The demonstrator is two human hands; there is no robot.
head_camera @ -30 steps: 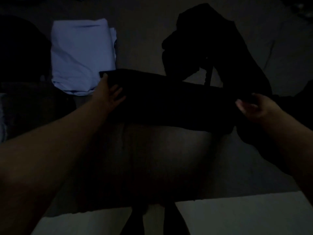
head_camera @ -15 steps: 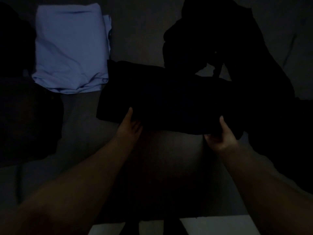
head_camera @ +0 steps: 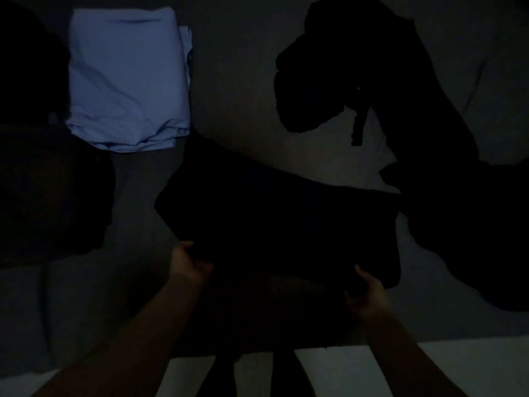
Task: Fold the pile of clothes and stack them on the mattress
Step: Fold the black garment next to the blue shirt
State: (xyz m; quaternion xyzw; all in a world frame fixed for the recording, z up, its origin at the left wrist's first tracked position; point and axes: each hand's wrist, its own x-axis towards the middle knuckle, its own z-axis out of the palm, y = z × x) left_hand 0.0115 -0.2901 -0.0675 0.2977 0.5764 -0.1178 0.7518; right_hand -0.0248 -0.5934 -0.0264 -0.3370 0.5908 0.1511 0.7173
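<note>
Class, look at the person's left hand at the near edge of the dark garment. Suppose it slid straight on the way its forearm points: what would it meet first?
The left hand already grips the dark garment, so it meets that at once. Farther along, the line probably runs to the dark heap, though depth is hard to judge in this dim picture.

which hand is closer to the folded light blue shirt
Left. The left hand grips the near left edge of the dark garment, below and right of the light blue shirt. The right hand grips its near right edge, farther away.
</note>
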